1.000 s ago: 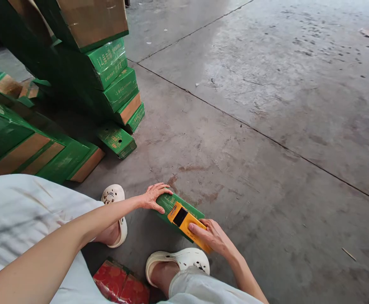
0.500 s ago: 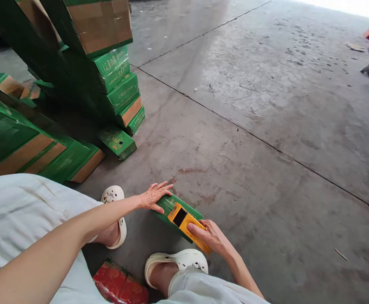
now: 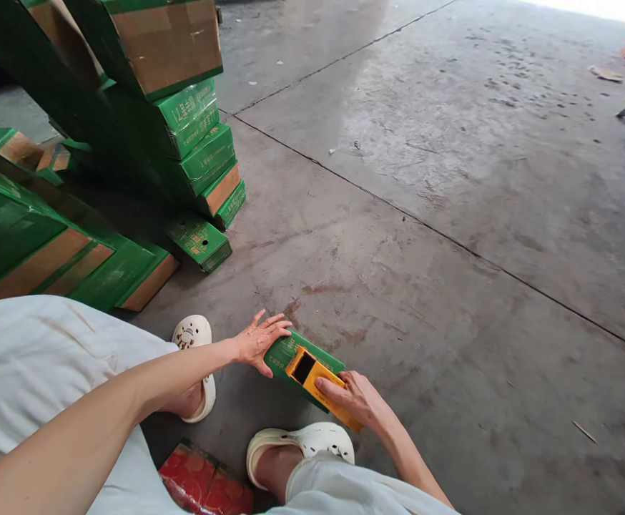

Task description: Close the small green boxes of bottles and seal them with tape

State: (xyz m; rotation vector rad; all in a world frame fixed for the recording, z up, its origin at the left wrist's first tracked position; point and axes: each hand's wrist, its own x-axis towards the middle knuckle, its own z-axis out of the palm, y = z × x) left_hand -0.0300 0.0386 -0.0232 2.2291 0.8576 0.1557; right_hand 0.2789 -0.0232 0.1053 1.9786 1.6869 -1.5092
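While my left hand (image 3: 256,345) spreads wide at the left end of the green box (image 3: 280,354) on the floor (image 3: 425,300), its long axis slants toward my right hand (image 3: 363,400), gripping the yellow device (image 3: 326,397).

warehouse-like space; cracked concrete floor (image 3: 452,179), stacked green cardboard boxes (image 3: 199,150)

The person wears loose, pale whitish trousers (image 3: 38,350) with faint brown streaks and white perforated clogs (image 3: 331,440) decorated with small charms; both forearms are sleeveless.
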